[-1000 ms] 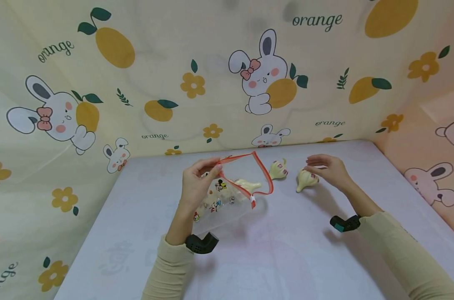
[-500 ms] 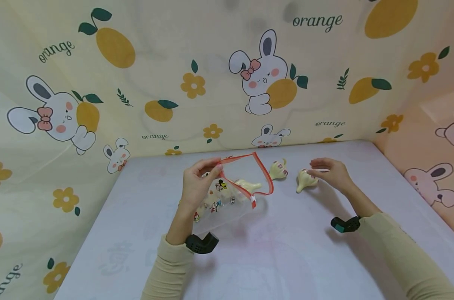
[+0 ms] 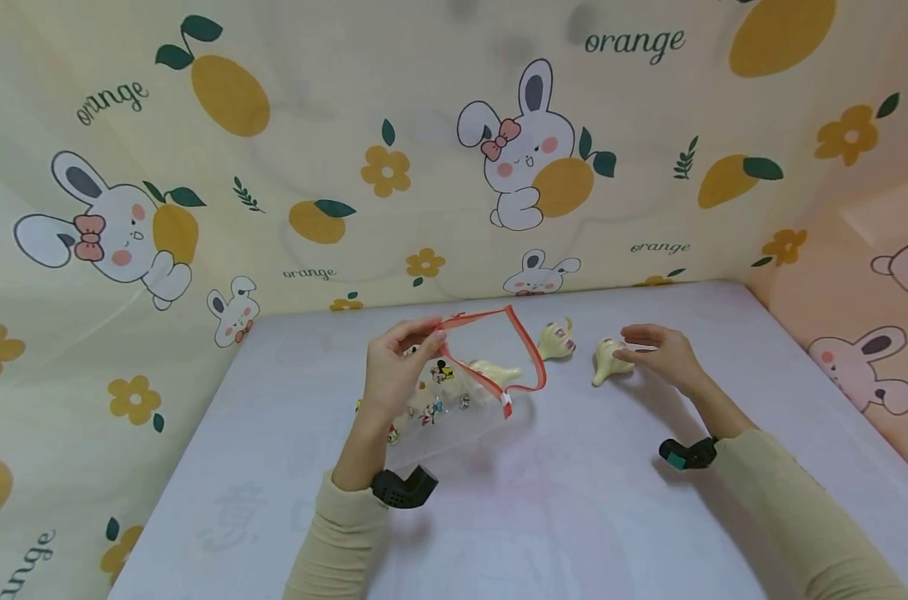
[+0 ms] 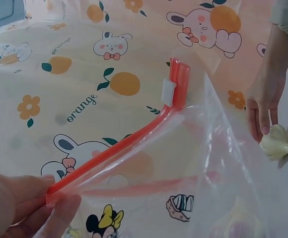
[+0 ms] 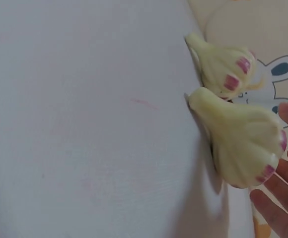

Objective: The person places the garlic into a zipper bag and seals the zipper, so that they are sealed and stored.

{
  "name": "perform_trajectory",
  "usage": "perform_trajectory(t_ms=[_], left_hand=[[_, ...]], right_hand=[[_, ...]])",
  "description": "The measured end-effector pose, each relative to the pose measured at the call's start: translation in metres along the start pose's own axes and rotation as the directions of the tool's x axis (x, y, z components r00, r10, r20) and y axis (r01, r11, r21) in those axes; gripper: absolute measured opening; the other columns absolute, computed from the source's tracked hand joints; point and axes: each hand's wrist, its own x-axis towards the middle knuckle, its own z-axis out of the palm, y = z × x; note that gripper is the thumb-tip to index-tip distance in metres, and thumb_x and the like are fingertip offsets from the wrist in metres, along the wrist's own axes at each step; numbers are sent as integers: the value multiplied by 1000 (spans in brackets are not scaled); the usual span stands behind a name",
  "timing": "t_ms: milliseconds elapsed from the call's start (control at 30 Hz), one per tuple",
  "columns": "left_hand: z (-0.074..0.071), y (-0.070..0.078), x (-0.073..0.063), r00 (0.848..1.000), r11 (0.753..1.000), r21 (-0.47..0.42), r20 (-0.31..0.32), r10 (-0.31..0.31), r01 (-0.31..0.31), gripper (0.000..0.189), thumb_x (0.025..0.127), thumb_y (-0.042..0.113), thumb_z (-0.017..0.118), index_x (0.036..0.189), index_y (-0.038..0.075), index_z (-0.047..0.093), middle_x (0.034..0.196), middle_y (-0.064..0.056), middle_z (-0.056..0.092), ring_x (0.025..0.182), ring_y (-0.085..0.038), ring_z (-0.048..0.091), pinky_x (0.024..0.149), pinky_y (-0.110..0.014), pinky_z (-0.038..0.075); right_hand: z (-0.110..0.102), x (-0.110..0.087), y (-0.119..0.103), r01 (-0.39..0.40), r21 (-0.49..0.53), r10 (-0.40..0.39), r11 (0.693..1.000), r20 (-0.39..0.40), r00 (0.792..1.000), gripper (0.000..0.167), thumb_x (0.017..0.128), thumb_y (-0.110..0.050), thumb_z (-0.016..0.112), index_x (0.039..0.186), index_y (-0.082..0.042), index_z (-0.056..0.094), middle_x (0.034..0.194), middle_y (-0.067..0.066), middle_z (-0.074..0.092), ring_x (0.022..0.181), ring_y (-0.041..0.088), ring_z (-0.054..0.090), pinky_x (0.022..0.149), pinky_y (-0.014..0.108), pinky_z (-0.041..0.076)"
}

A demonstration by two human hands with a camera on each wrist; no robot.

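My left hand (image 3: 397, 367) pinches the red zip edge of a clear slider bag (image 3: 464, 404) printed with cartoon figures. Its mouth gapes toward the right, and a white slider (image 4: 168, 92) sits at one end of the zip. Inside the bag lies a pale garlic bulb (image 3: 499, 370). Another garlic bulb (image 3: 609, 360), cream with purple patches, rests on the table beside my right hand (image 3: 665, 354). In the right wrist view, that hand's spread fingers (image 5: 270, 206) reach around the bulb's rounded end. A further garlic bulb (image 3: 556, 341) lies just behind the bag's mouth.
The white table (image 3: 544, 517) runs back to a cloth backdrop (image 3: 438, 108) printed with rabbits and oranges. A peach-coloured cloth (image 3: 859, 275) hangs along the right side. Black wrist cameras (image 3: 404, 487) are strapped to both wrists.
My right hand has shifted slightly right and down beside the nearest garlic bulb, uncovering more of it. The left hand and bag have stayed almost still.
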Motion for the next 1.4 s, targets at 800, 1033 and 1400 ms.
perform_trajectory(t_ms=[800,1033,1400], left_hand=[[1,1,-1,1000,1000,17,-6,-12,12,26,90,6,65,114,-3,66,102,-29,67,77,3,64,75,-14,57],[0,2,-1,1000,1000,10,-7,-18,18,28,90,5,65,116,-6,64,103,-30,66,77,3,64,75,-13,57],[0,3,-1,1000,1000,17,-11,-21,21,26,90,5,65,114,-4,66,103,-29,67,77,3,64,75,-13,57]], right_hand=[[9,2,13,-35,45,32,998,58,998,58,86,-23,73,132,7,52,136,30,54,121,44,54,83,11,41],[12,3,14,-28,29,27,999,53,998,56,85,-21,73,130,7,54,134,31,54,119,44,55,78,7,39],[8,1,5,-21,1,20,1000,41,999,56,86,-24,72,129,6,55,133,31,56,119,44,55,84,18,41]])
